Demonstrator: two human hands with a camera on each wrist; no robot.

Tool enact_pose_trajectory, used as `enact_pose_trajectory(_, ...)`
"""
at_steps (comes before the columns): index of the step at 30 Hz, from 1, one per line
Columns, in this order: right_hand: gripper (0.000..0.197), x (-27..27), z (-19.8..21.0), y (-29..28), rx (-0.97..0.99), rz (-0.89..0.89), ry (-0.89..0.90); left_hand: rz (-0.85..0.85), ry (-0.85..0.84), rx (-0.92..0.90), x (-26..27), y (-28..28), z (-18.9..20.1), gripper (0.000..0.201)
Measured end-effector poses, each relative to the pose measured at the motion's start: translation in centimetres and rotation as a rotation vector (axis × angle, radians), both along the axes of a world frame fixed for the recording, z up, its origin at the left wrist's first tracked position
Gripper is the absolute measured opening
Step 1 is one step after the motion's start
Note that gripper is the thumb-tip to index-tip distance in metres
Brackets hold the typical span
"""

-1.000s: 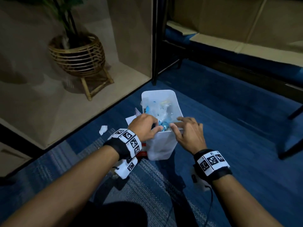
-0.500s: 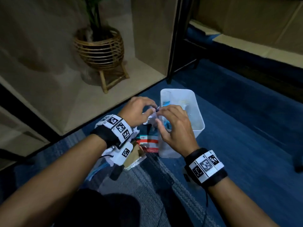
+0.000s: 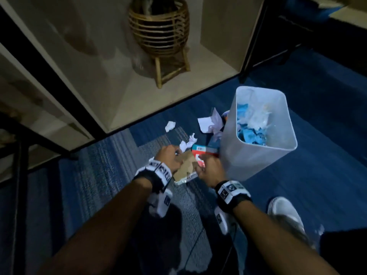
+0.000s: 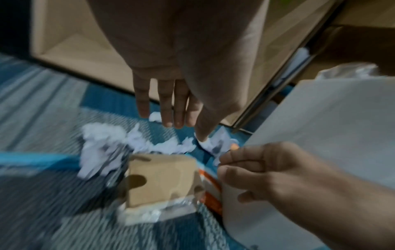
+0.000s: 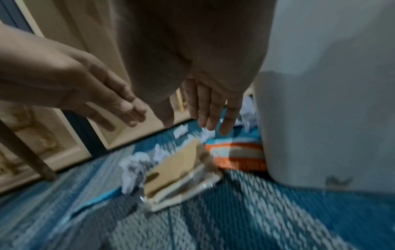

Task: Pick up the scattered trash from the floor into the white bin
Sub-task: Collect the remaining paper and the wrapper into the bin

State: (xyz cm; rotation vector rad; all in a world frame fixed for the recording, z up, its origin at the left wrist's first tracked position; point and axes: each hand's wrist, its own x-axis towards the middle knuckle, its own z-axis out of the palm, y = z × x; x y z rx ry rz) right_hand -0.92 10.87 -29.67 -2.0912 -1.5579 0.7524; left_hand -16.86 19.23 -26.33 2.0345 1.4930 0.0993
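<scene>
The white bin (image 3: 234, 155) stands on the blue carpet and holds blue and clear trash. Left of its base lie a brown cardboard piece with clear wrap (image 3: 186, 165), an orange and white packet (image 3: 204, 150), crumpled white paper balls (image 3: 170, 126) and loose white sheets (image 3: 210, 122). My left hand (image 3: 168, 159) and right hand (image 3: 208, 168) hover side by side just above the cardboard. In the wrist views the left hand (image 4: 186, 130) and right hand (image 5: 205, 118) point their fingers downward, relaxed and holding nothing. The cardboard (image 4: 160, 177) sits below them.
A wicker plant stand (image 3: 158, 30) sits in a beige alcove behind the trash. A dark frame post (image 3: 252, 36) rises beside the alcove. My white shoe (image 3: 286, 213) is at the lower right. A patterned grey-blue rug (image 3: 111, 171) lies under the hands.
Both hands have left the bin's opening and dropped down and to its left, over the cardboard. They pinched something small before; now they hold nothing. My head has tilted down.
</scene>
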Motion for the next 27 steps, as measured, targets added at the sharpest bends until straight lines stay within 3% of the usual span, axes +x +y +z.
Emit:
enact_pose_trajectory(3, 0.032, 0.2, -2.8, 1.2, -0.148, -0.008, 0.015, 0.063, 0.025, -0.066, -0.3, -0.8, -2.3, 0.029)
enact_pose_trajectory(8, 0.038, -0.2, -7.4, 4.0, -0.231, -0.036, 0.049, 0.139, 0.075, -0.153, -0.7, -0.5, -5.6, 0.044)
enact_pose_trajectory(14, 0.029, -0.7, -9.5, 3.8, -0.181, -0.103, 0.013, 0.278, 0.055, -0.24, 0.1, -0.5, -8.5, 0.057)
enact_pose_trajectory(18, 0.012, -0.4, -10.4, 2.6, -0.062, -0.151, 0.107, 0.427, -0.061, -0.291, 0.0, -0.9, -10.0, 0.055)
enact_pose_trajectory(22, 0.007, -0.7, -7.2, 2.0, 0.099, -0.194, 0.218, 0.585, -0.234, -0.208, -0.8, -0.3, -9.1, 0.052)
enact_pose_trajectory(27, 0.004, -1.0, 2.4, 2.1, 0.465, -0.208, 0.282, 0.558, -0.677, -0.143, -0.4, 1.8, -1.8, 0.043)
